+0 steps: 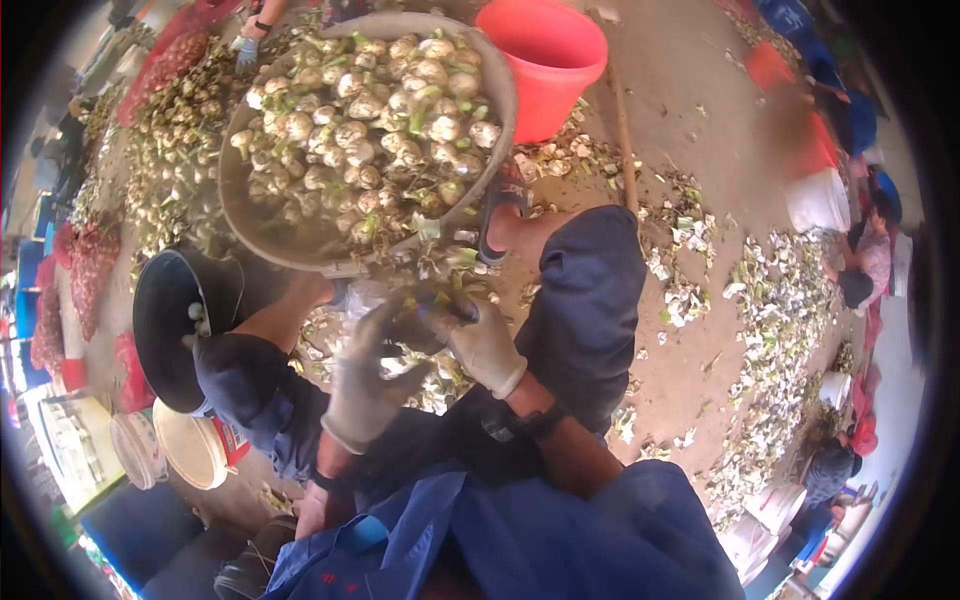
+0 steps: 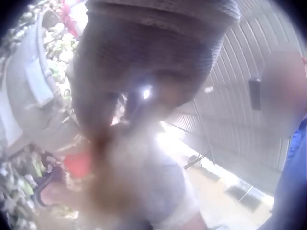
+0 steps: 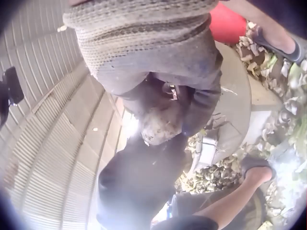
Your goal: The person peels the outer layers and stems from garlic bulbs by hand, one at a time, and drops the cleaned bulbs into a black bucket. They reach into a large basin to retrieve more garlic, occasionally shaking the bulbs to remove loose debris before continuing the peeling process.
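Between the knees, near side of the wide tub (image 1: 345, 269), gloved right hand (image 1: 484, 346) pinches a dirty bulb (image 3: 160, 126) between its fingers. Gloved left hand (image 1: 370, 388) just beside it, thumb standing apart, fingers blurred; cannot tell whether they grip anything. Bulb lies to the left hand's right, right hand nearer it; long axis unclear, tub straight ahead of both hands, black bucket (image 1: 160, 335) off left.

A dirt-specked bulb (image 3: 160, 126) was gripped by the right hand (image 3: 148, 55), in a knitted glove, near the blurred left hand (image 3: 139, 177). Peelings (image 3: 276, 117) were scattered around sandaled feet (image 3: 259, 175) at right, beside a pale tub (image 3: 235, 91); ribbed panels (image 3: 53, 158) were seen at left.
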The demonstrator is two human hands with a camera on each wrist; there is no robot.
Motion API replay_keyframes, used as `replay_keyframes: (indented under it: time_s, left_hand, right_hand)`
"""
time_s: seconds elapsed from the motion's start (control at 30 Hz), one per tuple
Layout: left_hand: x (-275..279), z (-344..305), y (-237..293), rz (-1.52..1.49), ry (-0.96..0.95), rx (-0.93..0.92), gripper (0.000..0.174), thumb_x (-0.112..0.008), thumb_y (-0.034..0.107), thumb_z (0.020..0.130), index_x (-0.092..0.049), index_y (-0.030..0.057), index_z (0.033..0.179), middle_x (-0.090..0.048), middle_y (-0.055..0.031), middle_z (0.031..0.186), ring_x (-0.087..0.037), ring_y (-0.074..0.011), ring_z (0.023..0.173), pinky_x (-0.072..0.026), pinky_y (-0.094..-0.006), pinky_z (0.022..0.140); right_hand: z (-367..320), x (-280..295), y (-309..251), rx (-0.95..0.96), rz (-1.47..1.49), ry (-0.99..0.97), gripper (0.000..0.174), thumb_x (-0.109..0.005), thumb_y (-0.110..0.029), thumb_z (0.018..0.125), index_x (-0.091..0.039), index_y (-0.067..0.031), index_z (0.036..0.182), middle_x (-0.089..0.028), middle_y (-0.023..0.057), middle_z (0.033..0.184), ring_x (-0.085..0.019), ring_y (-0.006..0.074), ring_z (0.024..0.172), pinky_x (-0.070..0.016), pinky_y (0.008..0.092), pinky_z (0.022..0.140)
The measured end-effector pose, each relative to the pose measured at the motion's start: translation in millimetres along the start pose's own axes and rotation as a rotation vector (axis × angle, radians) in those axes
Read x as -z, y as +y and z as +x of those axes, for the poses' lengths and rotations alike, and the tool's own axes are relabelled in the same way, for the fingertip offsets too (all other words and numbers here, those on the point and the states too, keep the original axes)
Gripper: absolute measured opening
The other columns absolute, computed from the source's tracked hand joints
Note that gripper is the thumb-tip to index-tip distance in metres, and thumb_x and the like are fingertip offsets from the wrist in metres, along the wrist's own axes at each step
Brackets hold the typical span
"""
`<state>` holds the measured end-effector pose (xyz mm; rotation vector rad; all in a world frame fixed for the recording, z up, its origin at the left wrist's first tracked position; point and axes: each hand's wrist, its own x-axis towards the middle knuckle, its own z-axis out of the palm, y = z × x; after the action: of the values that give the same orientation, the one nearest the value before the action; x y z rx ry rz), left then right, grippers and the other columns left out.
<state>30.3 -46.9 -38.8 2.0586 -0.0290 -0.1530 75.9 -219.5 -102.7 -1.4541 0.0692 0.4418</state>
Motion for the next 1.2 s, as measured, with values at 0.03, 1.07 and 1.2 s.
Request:
replay_keyframes:
  time_s: [0.03, 1.07, 1.2]
  left_hand:
    - [-6.9, -3.3, 0.8, 0.164, 0.072, -0.080, 0.082, -0.080, -0.004, 0.072, -0.047, -0.0003, 0.147, -0.061, -0.0176, 0.127, -0.065, -0.0263, 0.112, -0.0550, -0.0367, 0.093]
    - [16.0, -10.2, 10.3, -0.208, -0.116, 0.088, 0.070, -0.083, 0.010, 0.075, -0.058, -0.0067, 0.138, -0.068, -0.0175, 0.118, -0.070, -0.0192, 0.091, -0.0559, -0.0307, 0.083]
    - [16.1, -15.4, 13.4, -0.640, -0.133, 0.170, 0.070, -0.083, 0.017, 0.081, -0.055, -0.0064, 0.141, -0.068, -0.0169, 0.123, -0.069, -0.0211, 0.098, -0.0568, -0.0327, 0.086]
  right_hand:
    - [1.4, -3.1, 17.0, 0.058, -0.183, 0.037, 0.022, -0.068, -0.016, 0.100, -0.067, 0.0033, 0.108, -0.074, 0.0132, 0.093, -0.066, 0.0141, 0.080, -0.0524, 0.0338, 0.071]
    - [-30.0, 13.0, -31.3, 0.513, -0.242, -0.072, 0.013, -0.070, 0.001, 0.085, -0.059, 0.0035, 0.091, -0.058, 0.0194, 0.086, -0.054, 0.0377, 0.071, -0.0443, 0.0423, 0.064]
    - [-28.7, 15.0, -13.0, 0.532, -0.134, -0.084, 0.017, -0.069, 0.006, 0.083, -0.061, 0.0047, 0.098, -0.061, 0.0186, 0.092, -0.060, 0.0305, 0.075, -0.0493, 0.0369, 0.070]
